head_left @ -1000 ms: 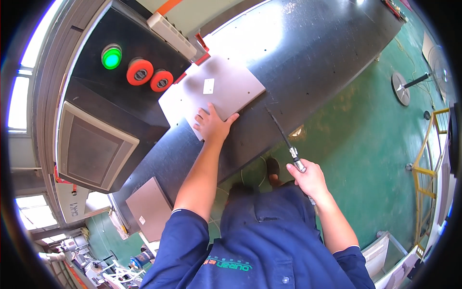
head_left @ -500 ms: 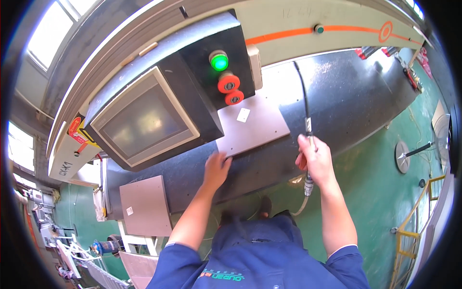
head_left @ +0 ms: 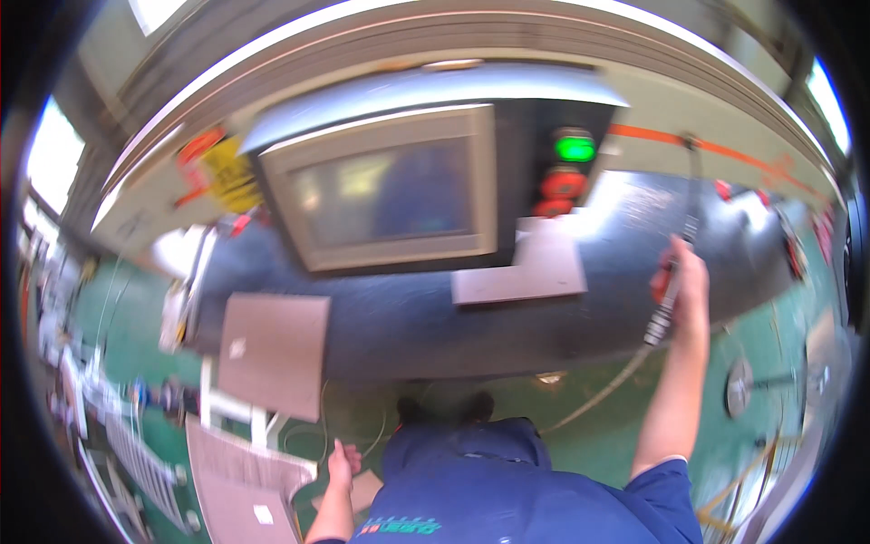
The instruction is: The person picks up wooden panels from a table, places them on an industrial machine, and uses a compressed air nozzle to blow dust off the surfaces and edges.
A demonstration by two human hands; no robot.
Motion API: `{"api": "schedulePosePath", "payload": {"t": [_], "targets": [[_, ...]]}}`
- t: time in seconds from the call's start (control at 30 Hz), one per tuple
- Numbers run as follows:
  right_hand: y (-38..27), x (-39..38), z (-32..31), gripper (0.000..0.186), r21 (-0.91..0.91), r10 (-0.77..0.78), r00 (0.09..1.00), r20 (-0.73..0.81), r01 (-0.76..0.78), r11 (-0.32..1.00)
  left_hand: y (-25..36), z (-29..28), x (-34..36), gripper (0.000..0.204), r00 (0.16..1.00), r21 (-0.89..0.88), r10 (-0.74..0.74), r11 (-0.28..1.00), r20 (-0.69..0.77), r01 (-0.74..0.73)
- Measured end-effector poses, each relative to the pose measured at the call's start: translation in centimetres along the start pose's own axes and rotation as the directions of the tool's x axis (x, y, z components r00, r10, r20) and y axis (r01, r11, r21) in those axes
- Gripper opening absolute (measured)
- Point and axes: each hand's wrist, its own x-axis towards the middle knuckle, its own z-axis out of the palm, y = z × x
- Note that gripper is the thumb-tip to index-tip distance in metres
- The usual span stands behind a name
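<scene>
My right hand [head_left: 681, 288] is closed round a slim black wand [head_left: 672, 295]; a pale hose [head_left: 603, 396] trails from its lower end. The wand's thin tip points away over the dark table [head_left: 399, 335], near the machine's beam. Low at the left, my left hand [head_left: 340, 467] is off the table, fingers apart and holding nothing, close to a stack of pinkish-brown panels [head_left: 240, 508]. Another such panel [head_left: 535, 281] lies on the table, partly hidden behind the control box. A third panel [head_left: 275, 354] with a small white label is at the table's left front edge.
The control box with a screen [head_left: 390, 199], a lit green button [head_left: 575, 149] and red knobs [head_left: 562, 185] overhangs the table. A white frame [head_left: 237, 408] is under the left panel. A round-based stand [head_left: 739, 387] is on the green floor at right.
My left hand has left the table panel's front edge and dropped down to the lower left. My right hand, still holding the wand, is further right. The view has turned to the left.
</scene>
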Motion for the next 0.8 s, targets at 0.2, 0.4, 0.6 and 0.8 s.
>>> {"api": "schedulePosePath", "payload": {"t": [0.2, 0.4, 0.6, 0.8], "targets": [[2.6, 2.3, -4.2, 0.038, 0.207, 0.052, 0.998, 0.019, -0.054, 0.977, 2.5, -0.2, 1.4, 0.056, 0.984, -0.343, -0.148, 0.923, 0.103, 0.175], [7.2, -3.9, -0.7, 0.038, 0.023, 0.109, 0.994, 0.023, -0.110, 0.994, 4.6, -0.3, -0.1, 0.061, 0.999, -0.728, 0.016, 0.685, 0.041, 0.019], [13.7, -14.5, 7.0, 0.043, -0.468, 0.426, 0.769, 0.476, -0.189, 0.863, 8.4, -1.7, 3.6, 0.067, 0.997, -0.726, 0.034, 0.684, -0.067, -0.072], [13.4, -20.5, 18.0, 0.042, -0.688, 0.647, 0.324, 0.690, 0.016, 0.726, 10.3, -1.9, 7.8, 0.060, 0.989, -0.708, 0.037, 0.694, -0.145, -0.129]]}}
